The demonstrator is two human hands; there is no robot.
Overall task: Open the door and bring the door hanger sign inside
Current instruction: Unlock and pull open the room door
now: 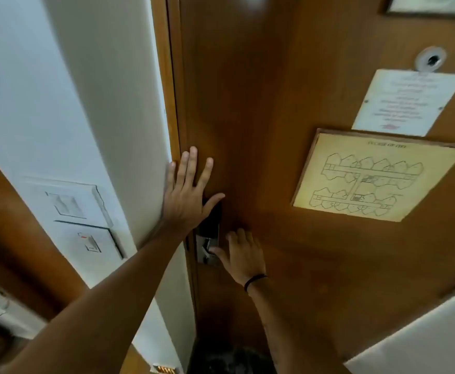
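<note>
A brown wooden door (261,103) fills the middle and right of the view and looks closed against its frame. My left hand (187,193) lies flat on the door near its left edge, fingers spread, just above the lock plate. The lock plate (207,238) is dark on top and metallic below. My right hand (244,255) rests at the handle area beside the plate, fingers bent; the handle itself is hidden under it. A black band sits on that wrist. No door hanger sign is in view.
A fire-escape plan (369,176) and a white notice (407,103) hang on the door under a peephole (431,59). On the white wall to the left are two switch plates (69,203). A white wall corner (423,333) stands at the lower right.
</note>
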